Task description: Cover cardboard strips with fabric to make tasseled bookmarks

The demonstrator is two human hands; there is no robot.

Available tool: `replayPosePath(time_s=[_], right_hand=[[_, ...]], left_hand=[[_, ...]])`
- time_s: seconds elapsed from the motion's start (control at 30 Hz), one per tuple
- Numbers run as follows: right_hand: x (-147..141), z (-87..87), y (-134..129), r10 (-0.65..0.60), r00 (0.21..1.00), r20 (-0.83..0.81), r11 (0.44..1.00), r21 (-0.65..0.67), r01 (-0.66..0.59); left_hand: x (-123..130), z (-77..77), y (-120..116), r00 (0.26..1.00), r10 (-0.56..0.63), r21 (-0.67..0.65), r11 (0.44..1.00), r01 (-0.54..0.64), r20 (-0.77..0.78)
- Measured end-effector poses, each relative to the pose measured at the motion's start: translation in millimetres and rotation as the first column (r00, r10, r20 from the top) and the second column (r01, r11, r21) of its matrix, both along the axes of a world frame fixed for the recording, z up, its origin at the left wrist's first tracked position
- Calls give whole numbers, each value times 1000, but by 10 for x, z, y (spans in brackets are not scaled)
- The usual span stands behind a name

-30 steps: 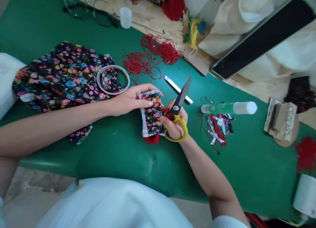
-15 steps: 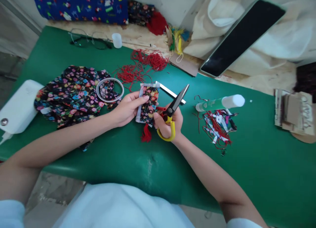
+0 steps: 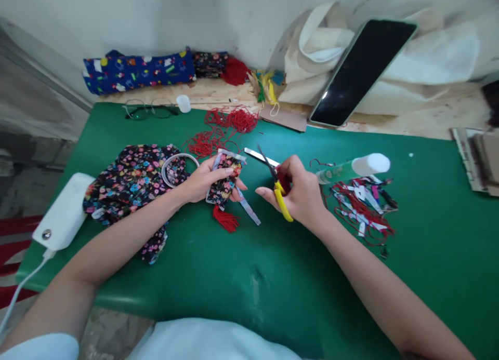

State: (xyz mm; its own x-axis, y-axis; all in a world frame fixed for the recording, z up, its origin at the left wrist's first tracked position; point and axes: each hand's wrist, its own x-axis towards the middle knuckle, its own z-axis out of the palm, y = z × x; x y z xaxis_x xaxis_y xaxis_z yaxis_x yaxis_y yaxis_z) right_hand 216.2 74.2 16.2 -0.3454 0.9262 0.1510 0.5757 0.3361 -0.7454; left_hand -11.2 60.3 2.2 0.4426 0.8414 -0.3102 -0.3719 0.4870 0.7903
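My left hand (image 3: 205,179) pinches a small black floral fabric piece (image 3: 224,186) with pale edging, thumb on top and fingers beneath. A red tassel (image 3: 226,219) hangs from its lower edge. One pale strip (image 3: 248,207) sticks out from it toward the lower right. My right hand (image 3: 300,191), a short way to the right, is closed around yellow-handled scissors (image 3: 283,200). Their dark blades point up and left, apart from the fabric. Just behind them lies a flat white and silver stick (image 3: 260,156). Some of the right fingers are hidden behind the hand.
Red cord (image 3: 210,142) lies tangled behind my hands. Floral cloth (image 3: 132,178), a grey ring (image 3: 166,172) and a white power bank (image 3: 64,212) are at left. A glue bottle (image 3: 339,172) and scraps (image 3: 364,201) lie right; a phone (image 3: 362,71) leans at the back.
My right hand has moved right with the scissors, away from the fabric piece. A pale strip now juts out from the piece, which is more tilted. The camera view has shifted upward.
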Motion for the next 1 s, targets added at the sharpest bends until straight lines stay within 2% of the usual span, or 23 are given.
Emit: replayPosePath(time_s=[0.13,0.3,0.43,0.53,0.7,0.9,1.0], right_hand=[[-58,139,-63,-1,992,125,998,-58,9],[3,289,-33,13,972,234,987,-160,26],[54,296,62,155,938,310,971,-224,-86],[74,278,105,254,911,324,950,-260,-172],[105,309,108,292,872,394,942,-275,-192],[146,371,131,398,818,415,900,-349,-260],[156,367,140,399,808,434,902,-343,-261]], left_hand=[[-14,23,12,1000,-14,-17,1000,13,-16],[-2,11,13,999,35,51,998,-34,-18],[-5,-1,11,997,63,120,991,-56,-48],[-11,-9,5,995,59,123,991,-49,-77],[-15,-21,-8,990,21,129,992,-3,-140],[2,-12,-17,990,82,136,988,-66,-113],[7,-13,-15,989,81,133,989,-64,-126]])
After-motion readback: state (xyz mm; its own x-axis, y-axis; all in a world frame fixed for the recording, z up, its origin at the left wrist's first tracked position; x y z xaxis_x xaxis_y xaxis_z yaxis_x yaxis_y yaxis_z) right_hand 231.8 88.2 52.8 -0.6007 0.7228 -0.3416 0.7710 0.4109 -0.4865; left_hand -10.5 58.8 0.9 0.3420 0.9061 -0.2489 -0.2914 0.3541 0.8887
